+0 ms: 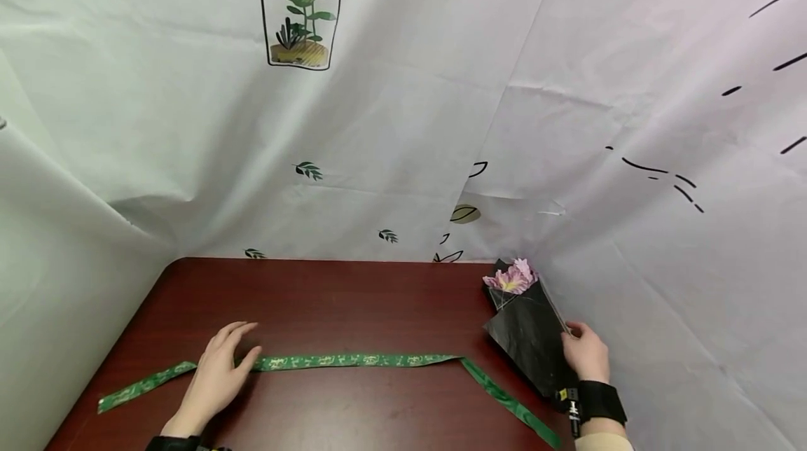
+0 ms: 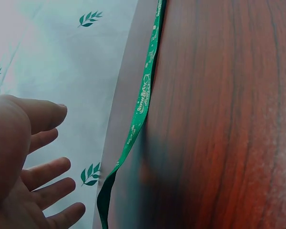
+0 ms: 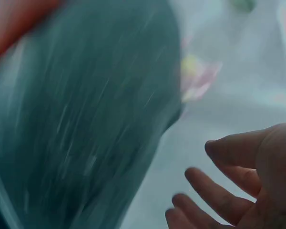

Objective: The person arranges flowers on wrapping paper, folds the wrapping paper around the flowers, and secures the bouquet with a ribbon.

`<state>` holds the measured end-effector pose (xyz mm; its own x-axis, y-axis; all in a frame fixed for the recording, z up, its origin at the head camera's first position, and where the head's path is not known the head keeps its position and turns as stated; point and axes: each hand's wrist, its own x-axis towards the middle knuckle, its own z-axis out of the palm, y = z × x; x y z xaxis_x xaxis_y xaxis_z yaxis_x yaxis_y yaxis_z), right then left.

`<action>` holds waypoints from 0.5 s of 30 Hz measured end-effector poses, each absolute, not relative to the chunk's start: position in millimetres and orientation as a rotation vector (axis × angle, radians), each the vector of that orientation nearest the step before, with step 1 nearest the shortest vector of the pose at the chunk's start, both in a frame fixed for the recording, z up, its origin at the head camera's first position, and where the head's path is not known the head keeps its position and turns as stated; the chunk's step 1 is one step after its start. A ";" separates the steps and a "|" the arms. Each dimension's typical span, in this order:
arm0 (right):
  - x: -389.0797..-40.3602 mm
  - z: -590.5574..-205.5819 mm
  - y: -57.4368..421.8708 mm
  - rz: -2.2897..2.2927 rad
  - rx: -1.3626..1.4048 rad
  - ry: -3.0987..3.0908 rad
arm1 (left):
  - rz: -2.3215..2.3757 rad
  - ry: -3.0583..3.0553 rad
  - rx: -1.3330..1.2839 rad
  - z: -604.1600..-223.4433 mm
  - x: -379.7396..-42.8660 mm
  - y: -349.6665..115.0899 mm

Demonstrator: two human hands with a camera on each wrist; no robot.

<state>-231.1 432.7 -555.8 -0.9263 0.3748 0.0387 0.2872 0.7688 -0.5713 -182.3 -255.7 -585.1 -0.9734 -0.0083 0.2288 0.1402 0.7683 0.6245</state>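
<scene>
At the near edge, a dark band (image 1: 171,444) circles the left wrist, while a pale sleeve (image 1: 604,442) and a black strap (image 1: 599,400) sit on the right forearm. The left hand (image 1: 221,370) is over the left part of a green ribbon (image 1: 353,361), its fingers loosely spread and holding nothing; the left wrist view shows them apart from the strip. The ribbon, printed with light lettering and figures, runs across the table (image 1: 353,409), its middle stretch nearly straight. Its left end angles nearer, and its right part folds and slants toward the near right.

The right hand (image 1: 588,353) is just beside the right edge of a black wrapper (image 1: 526,335), at the table's right side. In the right wrist view its fingers are parted, with a gap between them and the blurred wrapper. A pink flower (image 1: 513,277) with a yellow centre shows at the wrapper's far end, near the table's back edge.

Behind the dark red-brown wood hangs a creased white cloth (image 1: 378,122), printed with small leaf sprigs (image 1: 309,171) and, higher up, a plant in a jar (image 1: 302,10).
</scene>
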 end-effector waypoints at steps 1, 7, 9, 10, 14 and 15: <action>-231.6 -558.6 440.3 0.874 -0.540 -2.859 | -0.999 -2.740 -0.103 -585.0 -181.7 -255.4; -228.3 -574.6 456.3 0.858 -0.558 -3.040 | -0.986 -2.708 -0.115 -589.4 -179.0 -254.2; -229.0 -577.8 455.6 0.836 -0.572 -3.051 | -0.987 -2.713 -0.115 -590.6 -177.9 -253.8; -229.6 -578.7 454.7 0.822 -0.580 -3.054 | -0.988 -2.717 -0.111 -590.8 -177.1 -253.5; -231.0 -579.1 451.2 0.762 -0.589 -3.063 | -0.995 -2.741 -0.089 -592.0 -175.6 -252.1; -231.1 -578.8 450.6 0.751 -0.606 -3.065 | -0.998 -2.748 -0.087 -592.5 -175.6 -251.7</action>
<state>-231.1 450.6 -578.8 -0.9263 0.3426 -0.1566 0.3762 0.8197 -0.4319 -175.6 -251.7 -592.5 -0.9749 -0.0184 0.2220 0.1283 0.7681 0.6274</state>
